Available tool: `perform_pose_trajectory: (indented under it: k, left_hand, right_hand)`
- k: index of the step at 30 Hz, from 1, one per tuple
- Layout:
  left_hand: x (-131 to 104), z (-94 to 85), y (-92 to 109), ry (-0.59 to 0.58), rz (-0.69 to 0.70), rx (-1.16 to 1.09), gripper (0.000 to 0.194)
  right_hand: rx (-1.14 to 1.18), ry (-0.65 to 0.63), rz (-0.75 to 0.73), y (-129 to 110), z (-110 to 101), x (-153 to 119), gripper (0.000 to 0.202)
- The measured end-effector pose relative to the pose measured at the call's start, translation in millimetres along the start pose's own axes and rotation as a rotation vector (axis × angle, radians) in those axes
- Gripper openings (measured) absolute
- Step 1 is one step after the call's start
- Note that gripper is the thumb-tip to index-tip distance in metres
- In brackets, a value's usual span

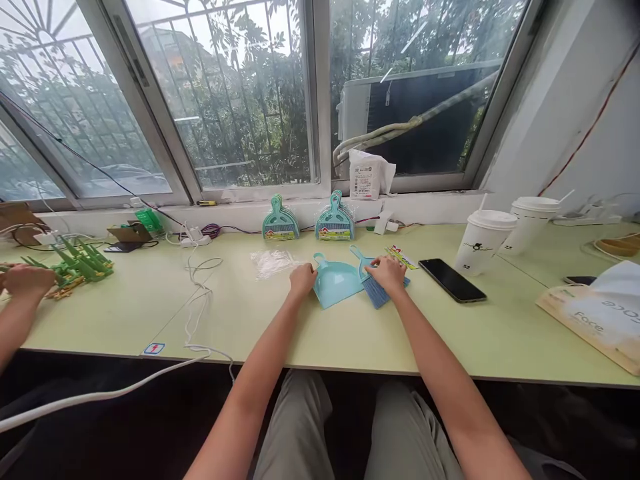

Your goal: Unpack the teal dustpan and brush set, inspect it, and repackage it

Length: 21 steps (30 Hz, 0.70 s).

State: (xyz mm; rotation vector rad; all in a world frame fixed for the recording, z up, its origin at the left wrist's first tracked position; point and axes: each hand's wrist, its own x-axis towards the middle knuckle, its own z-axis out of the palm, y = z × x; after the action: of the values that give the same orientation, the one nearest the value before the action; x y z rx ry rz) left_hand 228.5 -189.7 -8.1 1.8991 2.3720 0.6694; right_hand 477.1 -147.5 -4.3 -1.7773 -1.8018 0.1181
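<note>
1. The left hand [303, 279] rests on the left edge of a small blue dustpan [336, 283], fingers curled loosely against its rim, not lifting it.
2. The right hand [387, 274] lies palm-down on a small blue brush [376, 291], fingers closed over its handle end; the bristles show below the hand.
3. Dustpan and brush lie side by side, touching or nearly so, midway along the tabletop [280, 333], nearer its far edge than its near edge.
4. Two packaged dustpan sets [309, 221] stand against the far edge; an empty clear bag [273, 263] lies left of the dustpan, a printed card [401, 256] just beyond the right hand.
5. Judged from this, the two pieces are unpacked and being brought together; the next move likely calls for seating the brush in the dustpan, handles aligned.
6. A phone [451, 280] and two cups [500, 237] sit toward the right edge.
</note>
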Motion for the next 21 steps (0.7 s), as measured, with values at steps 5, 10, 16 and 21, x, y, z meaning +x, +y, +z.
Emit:
perform_pose_trajectory:
  k: [5, 10, 16, 21]
  left_hand:
    - [-11, 5.9, 19, -0.108, 0.206, -0.1, 0.017]
    - [-26, 14.3, 43, -0.224, 0.459, -0.198, 0.025]
    - [-24, 13.4, 41, -0.133, 0.712, -0.125, 0.012]
    - [-16, 8.4, 27, 0.092, 0.745, 0.091, 0.034]
  right_hand:
    - [-0.011, -0.073, -0.102, -12, 3, -7, 0.022]
    - [-0.048, -0.123, -0.158, -15, 11, -11, 0.021]
    - [-0.002, -0.207, -0.208, -11, 11, -8, 0.021]
    - [0.027, -0.243, -0.255, -12, 13, -9, 0.021]
